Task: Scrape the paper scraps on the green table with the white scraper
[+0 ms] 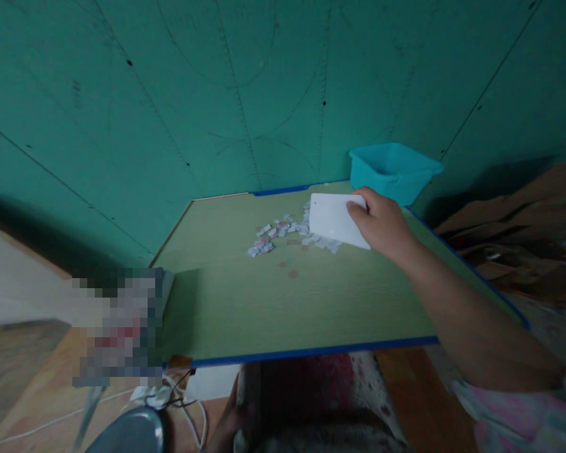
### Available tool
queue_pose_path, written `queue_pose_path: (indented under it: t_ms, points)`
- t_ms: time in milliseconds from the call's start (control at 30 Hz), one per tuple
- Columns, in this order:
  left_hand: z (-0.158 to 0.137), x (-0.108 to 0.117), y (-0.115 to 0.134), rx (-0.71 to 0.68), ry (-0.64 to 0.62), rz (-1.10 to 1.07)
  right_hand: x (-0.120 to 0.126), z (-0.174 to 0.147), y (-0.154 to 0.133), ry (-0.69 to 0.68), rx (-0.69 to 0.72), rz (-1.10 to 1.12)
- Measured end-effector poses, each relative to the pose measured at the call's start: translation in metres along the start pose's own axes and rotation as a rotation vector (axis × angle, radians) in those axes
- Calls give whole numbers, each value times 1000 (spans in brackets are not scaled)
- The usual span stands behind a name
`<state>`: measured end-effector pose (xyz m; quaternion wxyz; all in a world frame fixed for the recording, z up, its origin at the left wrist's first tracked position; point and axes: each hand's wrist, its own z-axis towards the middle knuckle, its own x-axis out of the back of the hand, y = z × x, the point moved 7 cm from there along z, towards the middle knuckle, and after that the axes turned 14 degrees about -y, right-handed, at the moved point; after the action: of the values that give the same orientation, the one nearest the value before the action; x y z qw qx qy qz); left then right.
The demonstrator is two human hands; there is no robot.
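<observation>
My right hand (377,220) is closed on one edge of a flat white rectangular board (334,217) with a small hole near its corner. The board is tilted just over a scatter of small pale paper scraps (283,230) on the green tabletop (245,314). Some scraps lie right by its left and lower edges; others trail off to the left. Low in the view, beside my lap, a bit of skin that looks like my left hand or forearm (227,423) shows. Its fingers are hidden, and a white flat piece (212,381) lies near it.
A turquoise plastic tub (393,173) stands at the table's back right corner, against the green wall (273,94). Blue tape (311,350) runs along the front edge. Brown cardboard (514,214) is heaped at right. A dark stool seat (129,433) and white cables (202,425) are below left.
</observation>
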<state>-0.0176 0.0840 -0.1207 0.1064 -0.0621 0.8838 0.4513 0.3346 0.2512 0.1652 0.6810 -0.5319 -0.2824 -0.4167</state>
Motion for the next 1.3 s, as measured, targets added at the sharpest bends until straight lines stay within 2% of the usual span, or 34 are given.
queue_pose_path:
  t_ms: [167, 267, 500, 767, 900, 1100, 1300]
  points:
    - [3, 2, 2, 47, -38, 55, -2, -1, -4, -46, 41, 54]
    - [2, 4, 1, 32, 1, 83, -5, 0, -3, -71, 32, 33]
    - [-2, 3, -7, -62, 91, 117, -1, 3, 5, -31, -4, 35]
    - [-2, 6, -10, -95, 125, 109, -12, 0, -6, -103, 88, 48]
    - [-1, 7, -14, -93, 116, 99, -14, 0, -6, -154, 88, 125]
    - [4, 8, -13, -23, 51, 87, -9, 0, -3, -88, 70, 102]
    - [6, 9, -5, 47, -12, 63, -15, 0, -6, -196, 80, 190]
